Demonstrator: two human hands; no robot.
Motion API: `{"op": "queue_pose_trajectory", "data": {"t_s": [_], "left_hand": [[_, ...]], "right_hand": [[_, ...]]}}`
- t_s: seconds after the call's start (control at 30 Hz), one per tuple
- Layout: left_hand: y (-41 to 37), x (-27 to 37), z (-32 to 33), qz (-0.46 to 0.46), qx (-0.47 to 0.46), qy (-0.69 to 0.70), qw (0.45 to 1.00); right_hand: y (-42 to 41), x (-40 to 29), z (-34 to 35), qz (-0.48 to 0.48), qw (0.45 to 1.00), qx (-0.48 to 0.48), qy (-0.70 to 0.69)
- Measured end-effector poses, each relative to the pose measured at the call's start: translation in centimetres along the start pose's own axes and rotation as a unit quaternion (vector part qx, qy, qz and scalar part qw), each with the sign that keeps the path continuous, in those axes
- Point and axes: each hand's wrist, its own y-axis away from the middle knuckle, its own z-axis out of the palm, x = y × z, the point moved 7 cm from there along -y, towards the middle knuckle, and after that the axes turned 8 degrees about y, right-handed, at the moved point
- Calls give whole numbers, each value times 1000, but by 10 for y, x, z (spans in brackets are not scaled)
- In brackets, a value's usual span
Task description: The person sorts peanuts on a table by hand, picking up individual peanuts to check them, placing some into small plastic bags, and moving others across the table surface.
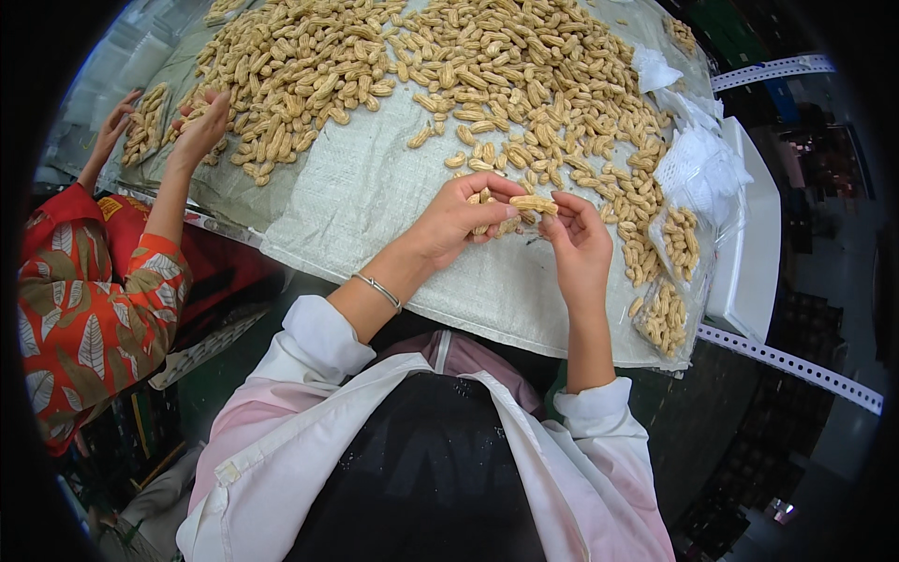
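Note:
Over the near part of a white woven sheet (365, 183), my two hands meet in front of me. My left hand (463, 218) is curled around several unshelled peanuts and also touches one long peanut (534, 204) at its left end. The thumb and fingers of my right hand (579, 228) pinch that same peanut at its right end. Beyond my hands spreads a large heap of unshelled peanuts (520, 56), with loose ones scattered at its near edge. More peanuts trail down the sheet's right side, past my right hand.
Clear plastic bags of peanuts (664, 319) lie at the table's right edge, near white foam netting (702, 165) and a white foam box (744, 239). Perforated metal strips (793, 365) jut out there. At left, a co-worker's hands (200, 130) are beside a second peanut heap (295, 70).

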Motion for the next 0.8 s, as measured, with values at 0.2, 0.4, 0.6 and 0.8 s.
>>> {"op": "queue_pose_trajectory", "data": {"t_s": [0.2,0.4,0.6,0.8], "left_hand": [[1,2,0,8,10,-17,1000],[-2,-3,-2,-8,9,12,1000],[2,3,-2,-35,30,138,989],[0,7,7,-27,4,211,977]], "right_hand": [[3,4,-1,30,998,-31,-39],[8,-6,-6,-25,997,-10,78],[-22,3,-210,-49,974,158,-155],[-34,34,-355,-7,883,313,-351]]}}
